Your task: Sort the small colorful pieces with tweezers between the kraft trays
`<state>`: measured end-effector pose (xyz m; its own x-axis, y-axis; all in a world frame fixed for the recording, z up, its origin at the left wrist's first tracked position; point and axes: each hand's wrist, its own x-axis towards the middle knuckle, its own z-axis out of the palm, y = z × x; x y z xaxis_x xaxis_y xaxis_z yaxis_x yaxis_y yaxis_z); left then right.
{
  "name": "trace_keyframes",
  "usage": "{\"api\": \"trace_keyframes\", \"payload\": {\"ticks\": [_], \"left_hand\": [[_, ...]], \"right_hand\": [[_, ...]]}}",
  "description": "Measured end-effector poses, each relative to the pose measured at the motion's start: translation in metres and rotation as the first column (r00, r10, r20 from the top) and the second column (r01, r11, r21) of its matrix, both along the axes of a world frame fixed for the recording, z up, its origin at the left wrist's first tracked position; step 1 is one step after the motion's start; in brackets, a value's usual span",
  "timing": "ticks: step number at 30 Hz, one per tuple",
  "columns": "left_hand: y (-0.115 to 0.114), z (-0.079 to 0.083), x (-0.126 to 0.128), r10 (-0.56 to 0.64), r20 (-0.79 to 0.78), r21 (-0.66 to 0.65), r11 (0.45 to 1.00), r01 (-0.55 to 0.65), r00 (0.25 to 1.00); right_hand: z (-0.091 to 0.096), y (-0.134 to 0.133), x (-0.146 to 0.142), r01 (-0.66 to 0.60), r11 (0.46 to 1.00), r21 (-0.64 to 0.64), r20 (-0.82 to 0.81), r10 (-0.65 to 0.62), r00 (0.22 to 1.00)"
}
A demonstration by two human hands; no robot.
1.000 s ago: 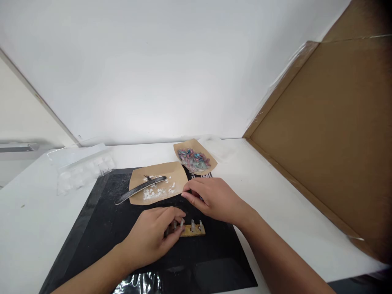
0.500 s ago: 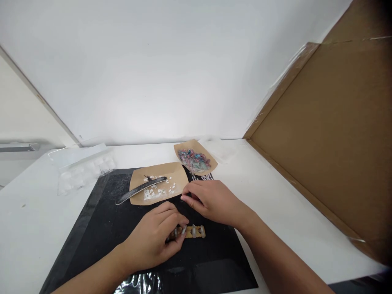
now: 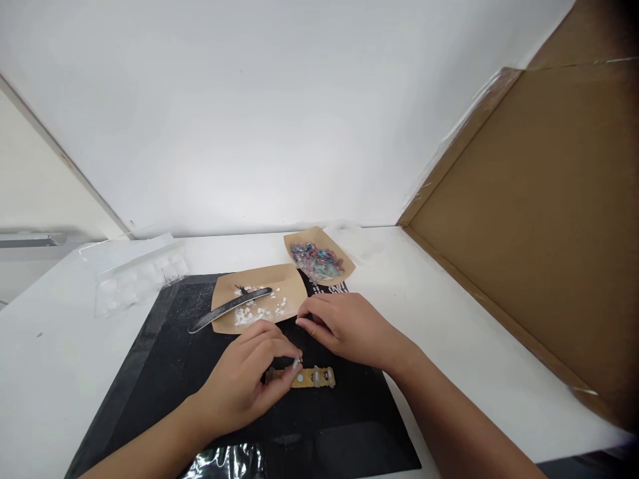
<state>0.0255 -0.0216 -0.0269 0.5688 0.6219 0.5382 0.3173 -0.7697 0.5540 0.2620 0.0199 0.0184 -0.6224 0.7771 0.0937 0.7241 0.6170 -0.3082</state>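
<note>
White tabletop (image 3: 449,313), backed by a plain white wall; a cardboard panel (image 3: 539,219) is stood along the right side.

1. Black mat (image 3: 164,372): laid on the tabletop, and everything below is set on it or beside it.
2. Tan strip (image 3: 312,379): lying flat near the mat's front. Two clear tips are seen standing at its right end, with a pale dot on a bare spot beside them. The left end is hidden under the fingers.
3. Left hand (image 3: 244,386): thumb and forefinger are closed on a pale nail tip (image 3: 296,363), held just above the strip's middle.
4. Right hand (image 3: 349,326): rested on the mat behind the strip with its fingers curled under. Whether anything is held cannot be told.
5. Near paper tray (image 3: 289,286): loose white tips (image 3: 254,313) are kept in it, and a nail file (image 3: 227,309) is laid across its edge.
6. Far paper tray (image 3: 344,273): coloured tips (image 3: 315,258) are heaped in it.
7. Clear plastic packaging (image 3: 134,273): placed at the mat's far left corner.

Progress, as judged: the strip is partly filled. One tip is in hand, and many loose tips are unused in both trays.
</note>
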Motion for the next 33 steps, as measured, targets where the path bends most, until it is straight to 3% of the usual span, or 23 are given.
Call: {"api": "trace_keyframes", "payload": {"ticks": [10, 33], "left_hand": [[0.0032, -0.0050, -0.0010, 0.023, -0.119, -0.007, 1.000, -0.024, 0.993], [0.0020, -0.0034, -0.0009, 0.012, -0.120, -0.028, 0.999, -0.015, 0.993]], "right_hand": [[-0.0023, 0.0004, 0.0003, -0.001, 1.000, 0.011, -0.008, 0.001, 1.000], [0.0001, -0.0003, 0.0003, 0.000, 1.000, 0.007, -0.012, 0.000, 1.000]]}}
